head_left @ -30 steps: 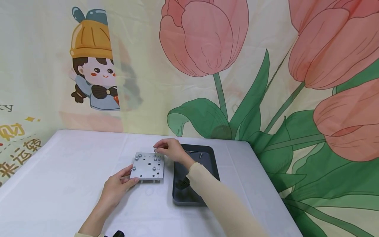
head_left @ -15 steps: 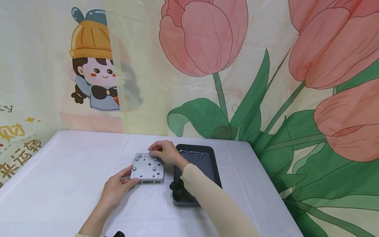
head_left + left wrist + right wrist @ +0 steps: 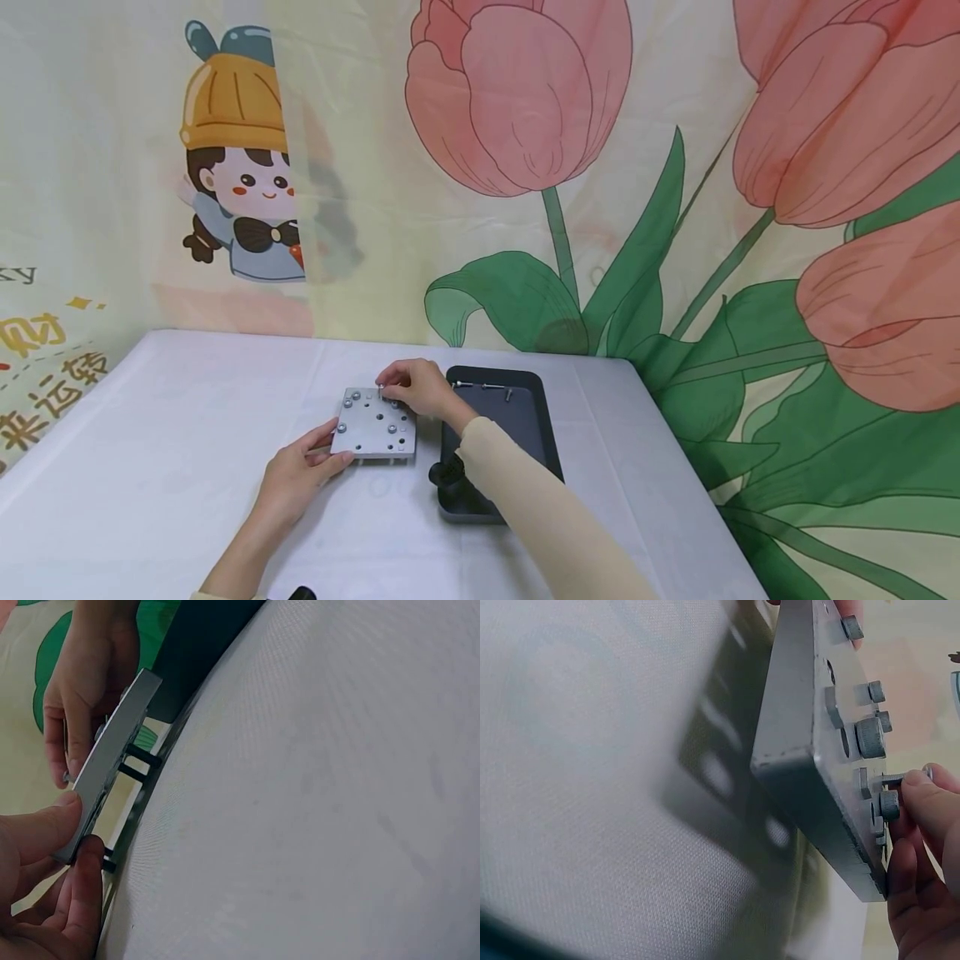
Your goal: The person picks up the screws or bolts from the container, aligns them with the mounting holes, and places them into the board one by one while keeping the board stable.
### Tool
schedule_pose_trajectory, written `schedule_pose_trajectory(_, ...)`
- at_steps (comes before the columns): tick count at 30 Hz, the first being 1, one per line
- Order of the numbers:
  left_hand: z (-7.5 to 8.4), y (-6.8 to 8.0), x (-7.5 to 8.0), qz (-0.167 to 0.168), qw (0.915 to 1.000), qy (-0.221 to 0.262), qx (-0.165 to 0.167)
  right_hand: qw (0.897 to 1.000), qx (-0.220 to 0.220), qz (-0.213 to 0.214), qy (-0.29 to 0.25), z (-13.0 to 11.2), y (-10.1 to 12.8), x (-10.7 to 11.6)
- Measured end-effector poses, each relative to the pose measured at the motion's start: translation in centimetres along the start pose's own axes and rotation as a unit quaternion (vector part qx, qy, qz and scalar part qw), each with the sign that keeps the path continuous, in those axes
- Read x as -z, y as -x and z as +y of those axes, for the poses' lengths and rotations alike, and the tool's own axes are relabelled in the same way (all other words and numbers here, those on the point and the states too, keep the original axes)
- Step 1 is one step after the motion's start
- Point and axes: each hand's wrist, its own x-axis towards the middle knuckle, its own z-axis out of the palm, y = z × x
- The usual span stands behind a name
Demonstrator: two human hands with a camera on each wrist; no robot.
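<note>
A square silver metal plate (image 3: 367,440) with holes stands slightly raised over the white tablecloth. Several socket-head screws (image 3: 870,738) are seated in its top face, and dark screw ends (image 3: 142,755) stick out below. My left hand (image 3: 296,469) grips the plate's near left corner, thumb at the edge, fingers underneath. At the far edge, my right hand (image 3: 423,387) pinches a small screw (image 3: 893,779) between thumb and fingers. In the right wrist view its threaded shank meets the plate's face, beside a seated screw; the thumb covers part of it.
A dark rectangular tray (image 3: 528,429) lies right of the plate, under the right forearm. At its far end are a few loose screws (image 3: 493,386). A black device (image 3: 447,473) sits at the right wrist. Behind the table hangs a flower-printed cloth (image 3: 360,167).
My right hand has moved left along the plate's far edge with the screw, then held nearly still there. The left hand and plate have stayed in place.
</note>
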Motion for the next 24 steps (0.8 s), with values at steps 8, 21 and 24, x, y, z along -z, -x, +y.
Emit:
schedule_pose_trajectory(8,0.0,0.0,-0.1,0.002,1.0,0.001,0.002,1.0,-0.005,-0.008,-0.014,-0.1,0.3,0.2)
schedule_pose_trajectory(21,-0.2,0.0,0.0,0.0,1.0,-0.008,-0.003,0.999,-0.013,-0.032,0.008,-0.2,0.4,0.9)
schedule_pose_trajectory(24,-0.1,0.0,-0.1,0.001,1.0,-0.008,-0.001,0.999,-0.002,-0.038,0.021,-0.3,0.8,2.3)
